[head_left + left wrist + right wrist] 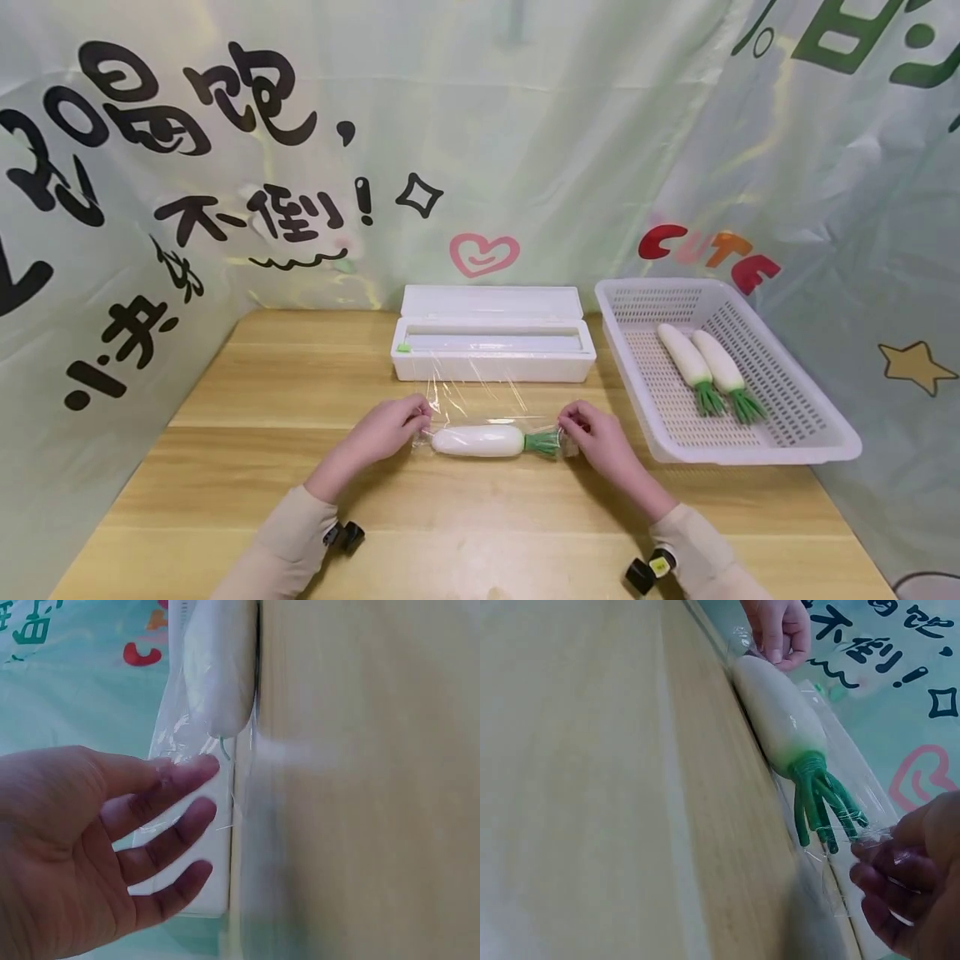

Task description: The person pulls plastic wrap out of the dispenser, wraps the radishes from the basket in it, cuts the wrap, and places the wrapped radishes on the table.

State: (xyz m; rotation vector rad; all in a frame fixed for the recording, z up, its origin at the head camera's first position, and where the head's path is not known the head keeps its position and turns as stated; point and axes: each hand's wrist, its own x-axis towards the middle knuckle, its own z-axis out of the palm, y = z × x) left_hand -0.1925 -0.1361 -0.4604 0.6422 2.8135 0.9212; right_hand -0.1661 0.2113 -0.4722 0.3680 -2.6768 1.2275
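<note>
Now I see my left grip (388, 427) and right grip (597, 435) pinched closed on clear film (454, 405), one at each end of the radish (478, 441).

The person is wearing long sleeves, both showing the same pale beige. The left sleeve (281, 537) is looking plain and softly creased, and the right sleeve (705, 554) is matching it, each ending in a cuff near the wrist. Beyond the cuffs, the left hand (390, 429) and the right hand (597, 437) are showing bare. At the left cuff a small black block (351, 538) is sticking out toward the inner side. By the right cuff a similar dark block (640, 576) is jutting out, and a small yellow label (660, 567) is standing out beside it.
</note>
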